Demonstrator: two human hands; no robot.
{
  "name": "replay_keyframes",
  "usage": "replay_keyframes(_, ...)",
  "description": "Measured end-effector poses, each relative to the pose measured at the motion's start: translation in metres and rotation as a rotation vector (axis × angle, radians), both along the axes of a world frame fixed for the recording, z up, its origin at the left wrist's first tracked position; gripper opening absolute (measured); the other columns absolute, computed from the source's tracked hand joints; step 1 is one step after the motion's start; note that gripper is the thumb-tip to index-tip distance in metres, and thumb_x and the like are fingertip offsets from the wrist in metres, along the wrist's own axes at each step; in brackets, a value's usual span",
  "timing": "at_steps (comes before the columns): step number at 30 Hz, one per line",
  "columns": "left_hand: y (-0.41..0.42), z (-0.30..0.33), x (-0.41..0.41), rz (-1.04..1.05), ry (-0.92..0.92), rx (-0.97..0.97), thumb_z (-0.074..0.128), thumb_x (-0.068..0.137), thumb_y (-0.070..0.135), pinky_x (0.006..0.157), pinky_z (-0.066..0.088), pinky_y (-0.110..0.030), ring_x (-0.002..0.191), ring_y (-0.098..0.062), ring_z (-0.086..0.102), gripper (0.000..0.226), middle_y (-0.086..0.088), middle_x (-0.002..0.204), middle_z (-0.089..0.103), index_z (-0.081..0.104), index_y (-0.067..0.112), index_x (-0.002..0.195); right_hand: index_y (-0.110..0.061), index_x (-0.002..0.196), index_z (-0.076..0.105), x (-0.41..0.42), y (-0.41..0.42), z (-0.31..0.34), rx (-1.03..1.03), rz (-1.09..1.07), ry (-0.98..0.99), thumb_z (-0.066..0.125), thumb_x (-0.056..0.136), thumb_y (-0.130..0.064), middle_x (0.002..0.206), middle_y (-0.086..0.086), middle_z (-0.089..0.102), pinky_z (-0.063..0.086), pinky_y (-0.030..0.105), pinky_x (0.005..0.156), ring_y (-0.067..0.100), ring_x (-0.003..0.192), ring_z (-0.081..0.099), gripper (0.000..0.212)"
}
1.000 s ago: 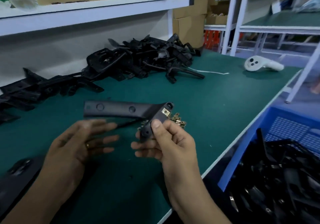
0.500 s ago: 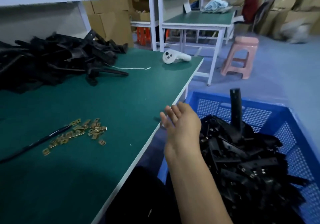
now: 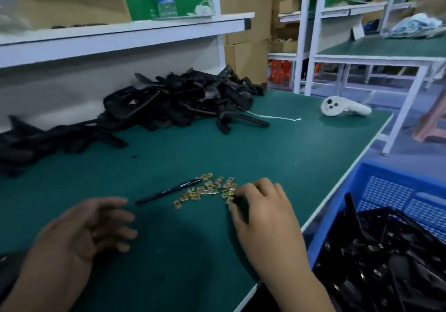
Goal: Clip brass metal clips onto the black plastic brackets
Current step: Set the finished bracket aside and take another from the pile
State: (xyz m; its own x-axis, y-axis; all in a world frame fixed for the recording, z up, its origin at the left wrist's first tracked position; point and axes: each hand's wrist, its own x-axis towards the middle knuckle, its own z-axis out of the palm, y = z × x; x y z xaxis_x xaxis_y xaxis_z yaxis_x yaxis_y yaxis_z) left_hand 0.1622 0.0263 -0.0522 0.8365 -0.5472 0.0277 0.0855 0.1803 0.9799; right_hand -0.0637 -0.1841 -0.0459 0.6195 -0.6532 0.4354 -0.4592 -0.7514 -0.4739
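Observation:
A small heap of brass clips (image 3: 205, 191) lies on the green table (image 3: 217, 147) in front of me. My right hand (image 3: 263, 212) reaches into the heap's right edge, fingers curled down and pinching a clip; blur hides the exact grip. My left hand (image 3: 91, 229) hovers low at the left with relaxed fingers and holds nothing. A large pile of black plastic brackets (image 3: 181, 104) runs along the back of the table. More black brackets (image 3: 386, 263) fill a blue crate (image 3: 386, 186) at the right.
A black pen (image 3: 169, 191) lies just left of the clips. A white controller (image 3: 342, 108) and a white string (image 3: 277, 117) sit at the far right of the table. A white shelf (image 3: 144, 31) overhangs the back. The table's edge runs close to the crate.
My right hand held a bracket, swung to the blue crate and let it go, and now sits on the clip heap. My left hand is empty and back in view.

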Motion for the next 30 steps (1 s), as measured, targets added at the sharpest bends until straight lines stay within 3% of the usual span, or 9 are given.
replay_keyframes(5,-0.003,0.017,-0.032,0.066,-0.111,-0.072,0.054,0.091,0.031,0.049,0.056,-0.035,0.062,-0.036,0.068,0.034,-0.03,0.086,0.07,0.078,0.006,0.089,-0.024,0.091,0.071,0.0,0.0,-0.003,0.008,0.018,-0.039,0.079,0.086,-0.022,0.091,-0.003,0.06,0.051,0.045,0.074,0.027,0.085,0.054,0.01)
replay_keyframes(9,-0.001,0.017,-0.03,0.144,-0.122,-0.021,0.053,0.104,0.022,0.057,0.057,-0.041,0.073,-0.039,0.069,0.032,-0.028,0.091,0.071,0.077,0.004,0.092,-0.023,0.086,0.071,0.005,-0.005,-0.009,-0.009,0.033,-0.055,0.088,0.074,-0.011,0.083,-0.001,0.061,0.047,0.037,0.066,0.034,0.076,0.058,0.024)
replay_keyframes(14,-0.008,0.012,-0.017,0.205,-0.107,0.057,0.049,0.108,0.015,0.066,0.059,-0.038,0.082,-0.036,0.073,0.032,-0.025,0.094,0.072,0.076,0.006,0.093,-0.029,0.088,0.064,0.006,-0.007,-0.006,0.05,0.072,-0.076,0.083,0.077,-0.01,0.084,-0.006,0.061,0.041,0.034,0.066,0.026,0.076,0.052,0.029)
replay_keyframes(20,-0.038,0.01,0.024,0.389,-0.187,0.226,0.051,0.102,0.007,0.07,0.061,-0.035,0.077,-0.022,0.07,0.02,-0.015,0.09,0.072,0.07,0.006,0.098,-0.036,0.089,0.06,0.005,-0.003,0.002,0.169,0.036,-0.125,0.079,0.082,-0.017,0.085,-0.014,0.058,0.037,0.028,0.061,0.021,0.077,0.055,0.028)
replay_keyframes(22,-0.052,0.012,0.049,0.452,-0.252,0.35,0.053,0.103,0.012,0.078,0.055,-0.039,0.084,-0.017,0.065,0.017,-0.011,0.102,0.069,0.069,0.014,0.106,-0.038,0.089,0.06,0.004,-0.001,0.006,0.181,0.024,-0.106,0.079,0.081,-0.019,0.085,-0.017,0.058,0.033,0.022,0.057,0.019,0.075,0.054,0.028)
replay_keyframes(25,-0.072,0.014,0.086,0.474,-0.427,0.527,0.056,0.104,0.021,0.076,0.042,-0.018,0.096,-0.006,0.06,0.027,-0.003,0.129,0.06,0.063,0.024,0.13,-0.042,0.088,0.061,0.006,-0.001,0.007,0.194,0.064,-0.093,0.082,0.079,-0.02,0.085,-0.018,0.059,0.037,0.025,0.055,0.018,0.075,0.058,0.032)
replay_keyframes(27,-0.085,0.015,0.108,0.447,-0.502,0.577,0.057,0.104,0.025,0.062,0.042,-0.005,0.082,0.003,0.059,0.038,-0.002,0.139,0.051,0.056,0.03,0.142,-0.042,0.088,0.062,0.007,-0.001,0.008,0.202,0.076,-0.066,0.086,0.076,-0.02,0.084,-0.017,0.06,0.037,0.026,0.054,0.017,0.072,0.057,0.035)
replay_keyframes(28,-0.091,0.015,0.119,0.431,-0.521,0.612,0.057,0.104,0.03,0.06,0.045,-0.007,0.081,0.002,0.059,0.042,-0.003,0.142,0.049,0.053,0.035,0.145,-0.04,0.087,0.064,0.007,-0.003,0.009,0.192,0.078,-0.041,0.088,0.072,-0.018,0.082,-0.016,0.06,0.037,0.024,0.053,0.017,0.069,0.056,0.037)
replay_keyframes(30,-0.104,0.012,0.14,0.411,-0.537,0.759,0.053,0.101,0.045,0.087,0.055,-0.028,0.111,-0.016,0.06,0.049,-0.006,0.149,0.047,0.044,0.05,0.149,-0.035,0.084,0.066,0.008,-0.007,0.007,0.185,0.082,-0.034,0.094,0.062,-0.012,0.077,-0.013,0.061,0.041,0.02,0.053,0.017,0.062,0.059,0.042)
